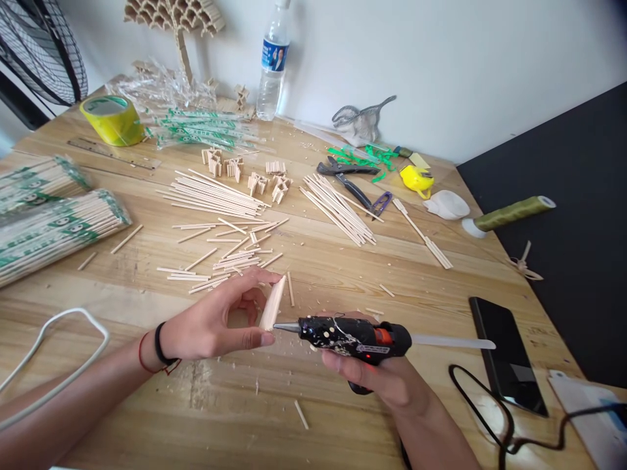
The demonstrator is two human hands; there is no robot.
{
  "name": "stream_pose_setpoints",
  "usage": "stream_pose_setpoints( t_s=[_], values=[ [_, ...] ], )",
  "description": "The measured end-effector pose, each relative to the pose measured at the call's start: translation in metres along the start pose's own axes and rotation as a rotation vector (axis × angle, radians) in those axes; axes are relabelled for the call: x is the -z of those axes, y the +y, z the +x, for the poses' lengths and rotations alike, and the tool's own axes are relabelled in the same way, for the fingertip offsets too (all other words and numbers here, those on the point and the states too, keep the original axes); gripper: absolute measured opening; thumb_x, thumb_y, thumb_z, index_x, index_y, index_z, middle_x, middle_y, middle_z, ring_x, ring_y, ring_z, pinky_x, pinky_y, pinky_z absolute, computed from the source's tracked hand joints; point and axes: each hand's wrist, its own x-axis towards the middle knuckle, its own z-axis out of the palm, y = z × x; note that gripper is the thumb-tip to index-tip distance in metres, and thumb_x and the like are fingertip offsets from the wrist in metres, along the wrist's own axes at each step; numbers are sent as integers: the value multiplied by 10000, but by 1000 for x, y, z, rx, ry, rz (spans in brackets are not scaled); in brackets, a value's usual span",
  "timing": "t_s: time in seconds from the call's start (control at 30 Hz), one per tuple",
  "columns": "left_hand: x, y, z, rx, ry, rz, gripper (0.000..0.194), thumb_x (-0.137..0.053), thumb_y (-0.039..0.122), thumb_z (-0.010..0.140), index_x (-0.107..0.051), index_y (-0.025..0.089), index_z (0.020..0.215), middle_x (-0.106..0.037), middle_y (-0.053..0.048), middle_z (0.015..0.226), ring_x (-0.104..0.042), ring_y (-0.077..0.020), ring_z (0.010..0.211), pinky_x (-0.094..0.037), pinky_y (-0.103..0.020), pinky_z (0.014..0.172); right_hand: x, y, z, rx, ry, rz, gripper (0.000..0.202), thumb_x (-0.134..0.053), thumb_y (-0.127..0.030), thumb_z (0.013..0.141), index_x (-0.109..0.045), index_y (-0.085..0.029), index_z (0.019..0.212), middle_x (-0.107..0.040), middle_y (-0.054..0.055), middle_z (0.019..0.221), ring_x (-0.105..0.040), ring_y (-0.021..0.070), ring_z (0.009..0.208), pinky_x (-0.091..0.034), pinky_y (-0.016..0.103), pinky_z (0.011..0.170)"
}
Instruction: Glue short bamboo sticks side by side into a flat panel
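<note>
My left hand (210, 320) pinches a small flat panel of wooden sticks (273, 303) by its ends, between thumb and fingers. In my right hand (386, 378) is a black hot glue gun (343, 334), spotted with dried glue. Its metal nozzle points left and meets, or nearly meets, the panel's lower end. A clear glue stick (455, 341) sticks out of the gun's back, and a small red light glows on its side. Short cut sticks (235, 261) lie scattered just beyond my left hand.
Longer sticks (337, 209), small stick assemblies (257, 183) and pliers (347, 176) lie farther back. Bagged sticks (59, 228) and yellow tape (112, 121) are left. A water bottle (272, 65) stands by the wall. A phone (507, 352) and black cable (509, 424) are right.
</note>
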Motion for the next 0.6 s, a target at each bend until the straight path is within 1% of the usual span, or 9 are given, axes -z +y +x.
stream_pose_setpoints(
  t_s=[0.2,0.3,0.43,0.47,0.6],
  values=[
    [0,-1,-1,-10,7,-5,598,-766,256,908,-502,261,1444,-566,-89,1263,-613,-199,944,-525,-359,832,0,0,0,33,3,-56,199,-809,-435,805,-760,-275,696,-597,34,611,-542,236,560,-466,363,537],
    [0,-2,-1,4,8,-10,603,-771,259,903,-502,265,1443,-584,-81,1221,-610,-207,949,-519,-361,825,1,-1,0,67,-15,-102,202,-792,-407,811,-744,-260,682,-607,31,615,-554,229,560,-474,345,535],
    [-1,-2,-1,2,4,-8,608,-771,249,906,-495,272,1447,-576,-80,1225,-607,-204,955,-508,-353,818,1,1,0,57,-61,-102,187,-741,-383,848,-766,-225,751,-647,39,652,-581,217,586,-497,324,560],
    [-1,-2,-1,2,5,-6,605,-770,245,905,-497,271,1444,-570,-82,1237,-603,-201,955,-506,-349,817,2,3,0,58,-60,-98,183,-740,-376,852,-770,-218,764,-663,41,669,-593,216,598,-507,320,571],
    [-1,-2,-2,-3,7,-2,598,-767,233,905,-501,267,1439,-560,-85,1266,-591,-191,955,-499,-337,815,4,12,-2,86,12,-95,144,-785,-350,834,-783,-212,873,-720,42,757,-644,220,662,-544,312,621]
  ],
)
